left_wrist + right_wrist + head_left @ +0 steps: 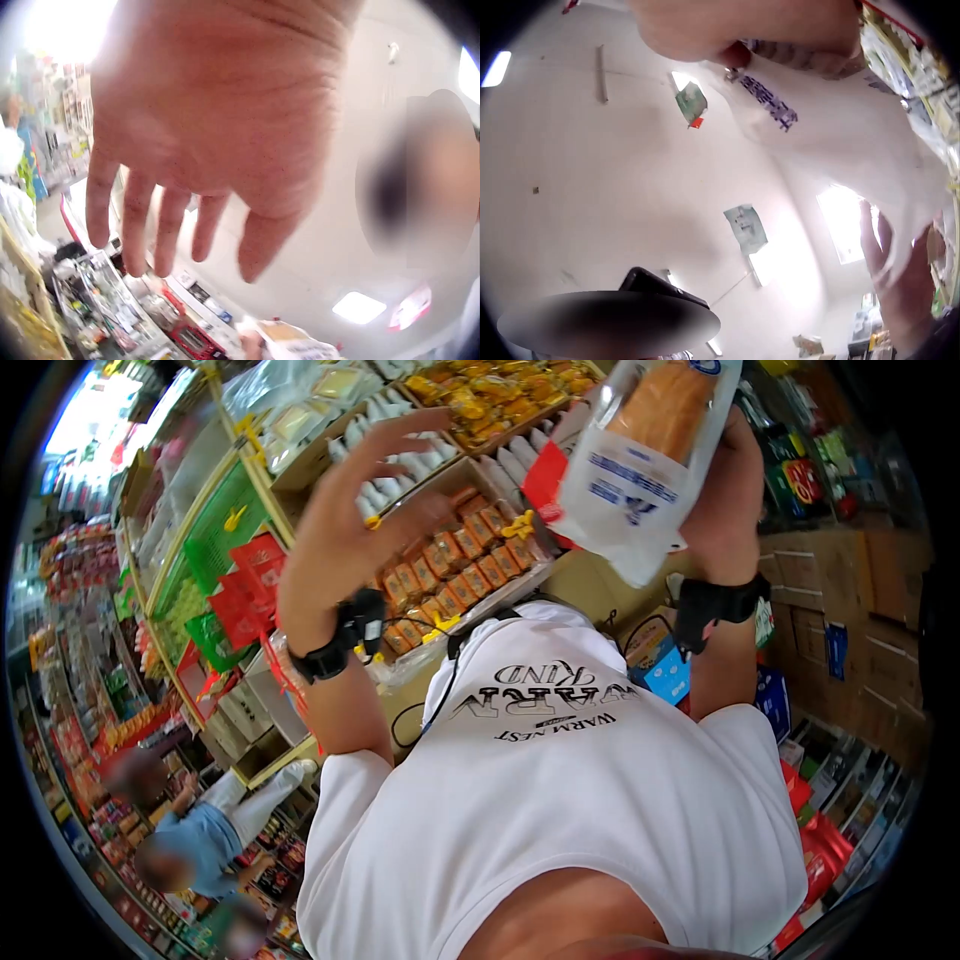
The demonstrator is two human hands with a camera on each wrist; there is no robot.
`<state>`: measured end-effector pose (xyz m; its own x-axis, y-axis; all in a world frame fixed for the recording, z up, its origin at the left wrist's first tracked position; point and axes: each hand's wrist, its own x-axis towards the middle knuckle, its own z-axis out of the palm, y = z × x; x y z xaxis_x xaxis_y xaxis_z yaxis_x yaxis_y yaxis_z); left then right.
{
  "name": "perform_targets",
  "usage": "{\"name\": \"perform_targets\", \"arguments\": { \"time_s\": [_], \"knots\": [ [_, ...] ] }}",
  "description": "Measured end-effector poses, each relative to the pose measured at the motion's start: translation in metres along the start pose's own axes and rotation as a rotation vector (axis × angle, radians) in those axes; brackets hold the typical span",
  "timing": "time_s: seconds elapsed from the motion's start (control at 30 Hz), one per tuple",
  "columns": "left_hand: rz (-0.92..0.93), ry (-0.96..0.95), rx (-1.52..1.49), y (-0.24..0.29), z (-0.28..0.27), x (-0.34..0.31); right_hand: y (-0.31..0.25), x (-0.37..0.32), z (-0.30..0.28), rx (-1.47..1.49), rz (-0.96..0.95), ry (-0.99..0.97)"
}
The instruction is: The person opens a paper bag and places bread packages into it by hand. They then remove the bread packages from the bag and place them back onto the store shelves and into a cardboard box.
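Observation:
A white and clear bag of bread (628, 485) is held up by the right hand (728, 510), which grips its edge in the head view. The right wrist view shows that hand (757, 30) at the top, fingers curled on the white bag (840, 127). My left hand (345, 525) is raised apart from the bag, above a box of small orange packs (465, 565), and holds nothing. In the left wrist view the left hand (217, 112) shows its palm with fingers extended, and part of the bag (289, 337) is at the bottom.
Behind the hands stand trays of yellow packs (490, 395) and white packets (385, 490). Red bags (255, 585) and a green crate (215, 525) are at the left. A person in blue (205, 845) is at the lower left; cardboard boxes (840, 620) are stacked at the right.

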<state>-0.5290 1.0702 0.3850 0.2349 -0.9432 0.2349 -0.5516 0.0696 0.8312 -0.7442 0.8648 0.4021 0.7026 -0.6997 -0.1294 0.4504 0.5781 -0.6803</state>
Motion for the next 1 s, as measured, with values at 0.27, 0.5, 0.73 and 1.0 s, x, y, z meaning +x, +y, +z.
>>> {"name": "perform_targets", "arguments": {
  "time_s": [0.27,0.5,0.73,1.0],
  "knots": [
    [0.181,0.111,0.493,0.001,0.007,-0.018,0.147,0.047,0.045,0.407,0.248,-0.338],
    [-0.098,0.341,0.559,-0.061,-0.048,-0.058,0.227,0.077,0.077,0.381,0.324,-0.222],
    [-0.343,0.251,1.142,-0.21,-0.152,-0.061,0.291,0.117,0.008,-0.327,0.32,-0.024],
    [-0.827,-0.232,0.835,-0.413,-0.104,-0.018,0.33,0.133,-0.03,-0.856,0.344,-0.009]
  ]
}}
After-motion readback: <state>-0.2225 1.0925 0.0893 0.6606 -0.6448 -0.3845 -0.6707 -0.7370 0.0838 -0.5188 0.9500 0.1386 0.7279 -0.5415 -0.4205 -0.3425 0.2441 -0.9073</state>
